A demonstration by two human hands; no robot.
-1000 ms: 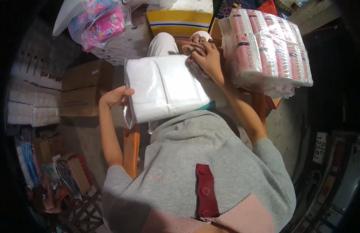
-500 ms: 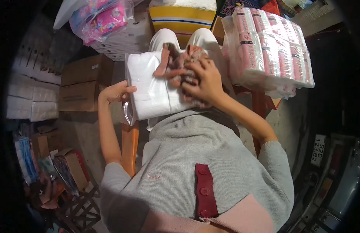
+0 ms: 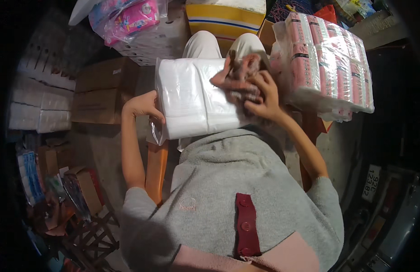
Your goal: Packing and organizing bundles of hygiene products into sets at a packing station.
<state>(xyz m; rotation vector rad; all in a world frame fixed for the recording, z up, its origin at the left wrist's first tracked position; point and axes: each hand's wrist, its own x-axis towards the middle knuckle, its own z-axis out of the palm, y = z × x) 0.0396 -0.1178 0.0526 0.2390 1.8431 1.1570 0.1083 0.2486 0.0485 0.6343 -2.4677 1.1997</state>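
Observation:
A clear plastic pack of white folded paper or tissue (image 3: 182,97) lies flat across my lap. At its left edge my left hand (image 3: 145,107) is closed on the pack's clear plastic, thumb pointing toward the white stack. My right hand (image 3: 265,97) rests over the pack's right part, fingers curled round a crumpled brown and orange patterned cloth (image 3: 244,79). The cloth is somewhat blurred by motion and lies against the pack's top. It hides the pack's far right corner.
A wrapped bundle of pink and white packs (image 3: 330,68) stands at my right, beyond the wooden chair arm (image 3: 156,172)'s opposite side. Ahead is a yellow box (image 3: 225,22). Pink plastic-wrapped packs (image 3: 137,18) lie at the front left, a brown carton (image 3: 99,93) beside me.
My right hand has moved the cloth rightward over the pack, so more of the white surface shows. My left hand stays at the left edge. The whole view has shifted slightly.

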